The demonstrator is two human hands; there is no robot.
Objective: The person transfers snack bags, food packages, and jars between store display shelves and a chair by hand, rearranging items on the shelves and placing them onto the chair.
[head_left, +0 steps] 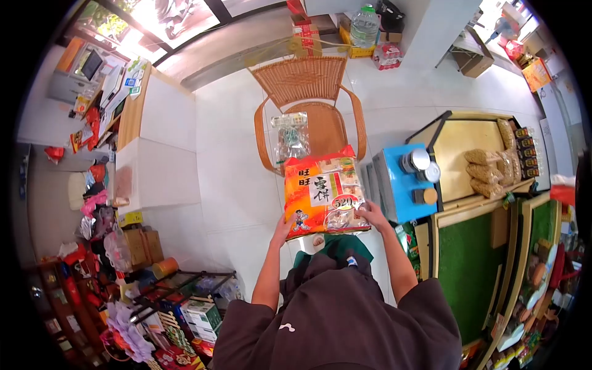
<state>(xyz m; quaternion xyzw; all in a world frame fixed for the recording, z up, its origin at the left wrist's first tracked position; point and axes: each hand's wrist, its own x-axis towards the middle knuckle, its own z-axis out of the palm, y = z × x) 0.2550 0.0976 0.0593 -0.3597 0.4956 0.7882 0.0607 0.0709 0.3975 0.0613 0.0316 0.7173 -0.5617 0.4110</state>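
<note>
A big orange-and-red bag of rice crackers, printed with "520" and a cartoon figure, is held up in front of my body. My left hand grips its lower left edge, fingers partly hidden behind the bag. On the opposite edge my right hand is closed, with the thumb on the front. Just beyond the bag, a clear plastic package with green print lies on the seat of a wicker armchair.
To the right, a blue-topped stand carries several jars beside a wooden display with bagged nuts. A white counter is on the left. Near my left elbow stands a black rack of goods. A large water bottle sits at the back.
</note>
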